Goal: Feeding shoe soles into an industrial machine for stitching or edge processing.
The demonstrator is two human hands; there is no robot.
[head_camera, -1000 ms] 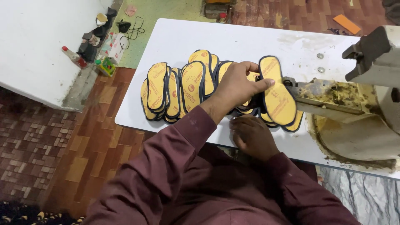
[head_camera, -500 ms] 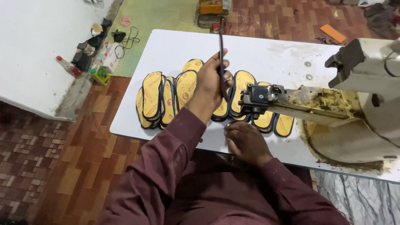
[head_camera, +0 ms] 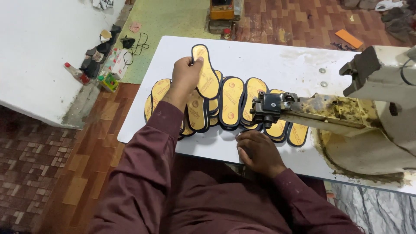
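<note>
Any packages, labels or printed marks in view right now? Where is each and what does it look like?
Insoles: on the white table, yellow with dark edging, small red round prints; left hand holds one insole up.
Box: floor by the wall, white with red print.
Bottle: floor at the wall, clear, red cap.
No screens.

Packaging only, all on the floor, well left of the left fingers (head_camera: 193,62): white carton (head_camera: 116,62) with red-and-green print, lying tilted; small green box (head_camera: 109,82) just below it; clear bottle (head_camera: 76,73) with red cap and red label, on its side. Small red-capped jar (head_camera: 227,33) above the fingers, past the tabletop (head_camera: 277,56). No signs, no screens.
</note>
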